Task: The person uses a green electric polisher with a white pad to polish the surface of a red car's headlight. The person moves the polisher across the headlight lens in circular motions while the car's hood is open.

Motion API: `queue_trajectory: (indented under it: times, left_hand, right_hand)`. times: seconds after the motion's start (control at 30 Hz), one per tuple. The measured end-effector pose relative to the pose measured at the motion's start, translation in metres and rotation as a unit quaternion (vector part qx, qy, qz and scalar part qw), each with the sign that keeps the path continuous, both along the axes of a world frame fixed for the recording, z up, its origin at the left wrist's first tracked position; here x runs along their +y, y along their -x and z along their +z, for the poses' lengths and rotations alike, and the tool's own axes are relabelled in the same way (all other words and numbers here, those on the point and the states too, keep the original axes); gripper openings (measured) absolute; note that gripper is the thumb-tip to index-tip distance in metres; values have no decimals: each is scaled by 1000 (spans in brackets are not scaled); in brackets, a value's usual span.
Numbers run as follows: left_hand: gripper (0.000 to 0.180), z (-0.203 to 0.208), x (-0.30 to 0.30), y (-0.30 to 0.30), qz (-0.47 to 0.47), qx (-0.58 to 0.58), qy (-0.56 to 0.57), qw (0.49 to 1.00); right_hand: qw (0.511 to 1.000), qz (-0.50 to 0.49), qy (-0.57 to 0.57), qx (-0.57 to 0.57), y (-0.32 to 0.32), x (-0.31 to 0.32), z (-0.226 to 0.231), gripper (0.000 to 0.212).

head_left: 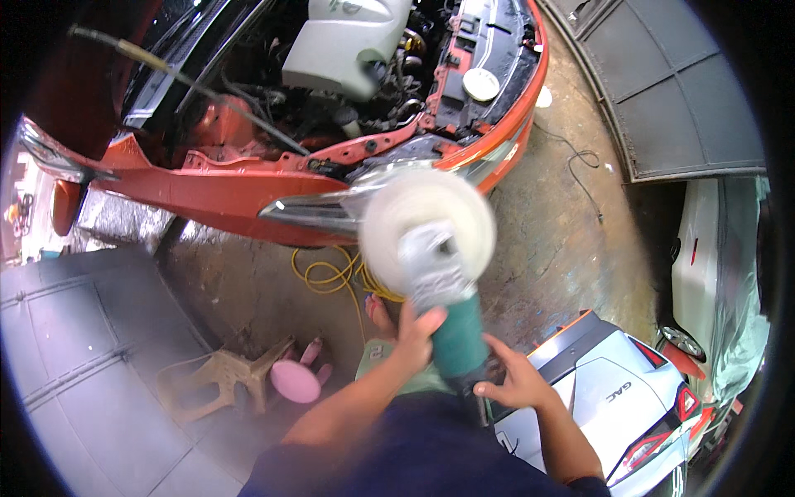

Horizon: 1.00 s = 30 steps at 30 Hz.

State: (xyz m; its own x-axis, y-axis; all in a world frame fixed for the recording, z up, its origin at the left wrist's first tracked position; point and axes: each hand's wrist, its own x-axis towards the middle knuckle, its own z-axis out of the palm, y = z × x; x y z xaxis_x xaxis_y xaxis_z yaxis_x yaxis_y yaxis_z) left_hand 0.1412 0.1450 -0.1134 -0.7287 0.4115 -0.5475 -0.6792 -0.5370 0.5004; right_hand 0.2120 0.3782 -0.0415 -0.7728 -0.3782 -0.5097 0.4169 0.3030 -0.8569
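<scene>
Handheld power polisher, nearest item: green body, silver head, round white pad; raised at the centre of the scene, pad end pointing far, its outline blurred. Your left hand: grasping the green body just below the silver head, thumb across it. Your right hand: grasping the same tool at its darker near end. Beyond the pad: orange-red car, engine bay exposed, its headlight partly hidden by the pad; whether the two touch, you cannot tell from this view. Across the bay, far: pale engine cover, slanting prop rod, round white item on the front panel. Below the bumper: yellow cord, looped on the floor. Left, near: tan plastic stool, with a pink stool just right of it; grey metal panel farther left. Right, near: white car. Right, far: grey metal gate, dark cable on the floor before it.
</scene>
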Motion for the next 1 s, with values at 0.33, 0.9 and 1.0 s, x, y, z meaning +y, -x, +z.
queue_trajectory:
  times: [0.33,0.9,1.0]
  left_hand:
    - [118,77,-103,-104,143,155,285,935]
    - [111,-2,-118,-124,246,170,455,839]
    - [102,-50,-139,-132,274,171,454,830]
  right_hand:
    - [828,-77,-333,444,369,86,-221,87]
    - [901,-318,69,286,477,96,-268,84]
    - [860,-354,159,332,407,76,-245,71]
